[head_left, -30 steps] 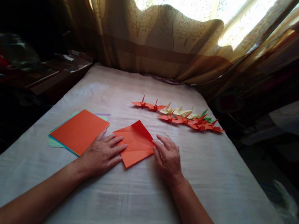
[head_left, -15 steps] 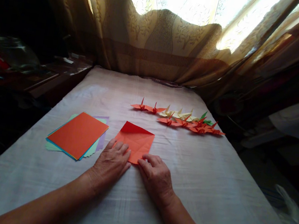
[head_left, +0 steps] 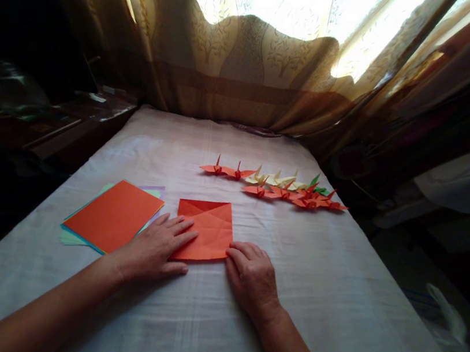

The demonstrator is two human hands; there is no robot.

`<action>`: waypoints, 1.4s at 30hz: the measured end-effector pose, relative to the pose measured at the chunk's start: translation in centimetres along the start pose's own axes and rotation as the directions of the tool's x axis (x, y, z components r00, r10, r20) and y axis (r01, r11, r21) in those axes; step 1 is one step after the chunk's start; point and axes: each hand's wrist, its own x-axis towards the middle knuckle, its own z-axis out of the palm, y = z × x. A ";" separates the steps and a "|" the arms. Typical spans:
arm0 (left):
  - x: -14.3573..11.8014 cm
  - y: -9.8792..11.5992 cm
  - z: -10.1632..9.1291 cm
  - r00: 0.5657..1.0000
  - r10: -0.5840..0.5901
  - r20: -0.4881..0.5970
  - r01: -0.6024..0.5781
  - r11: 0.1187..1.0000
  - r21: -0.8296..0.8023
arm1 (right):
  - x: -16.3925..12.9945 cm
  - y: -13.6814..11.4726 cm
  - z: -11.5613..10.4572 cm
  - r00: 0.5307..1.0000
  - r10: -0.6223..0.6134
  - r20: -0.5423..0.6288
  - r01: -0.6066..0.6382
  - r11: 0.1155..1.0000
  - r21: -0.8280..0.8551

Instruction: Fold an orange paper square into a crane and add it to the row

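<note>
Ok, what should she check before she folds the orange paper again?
1. Orange paper lies flat on the cloth: ok.
2. Left hand pins its left edge, fingers spread flat: ok.
3. Right hand touches the near right corner: ok.
4. Creases show across the sheet: ok; whether they are sharp enough: cannot tell.
5. Paper stack lies apart from the sheet, out of the way: ok.
6. Folded cranes sit farther back, away from both hands: ok.
</note>
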 end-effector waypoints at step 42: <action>1.5 4.3 2.4 0.832 0.272 -0.484 -0.251 0.962 0.110 | -0.2 -0.5 0.7 0.976 0.217 0.033 -0.216 0.976 -0.034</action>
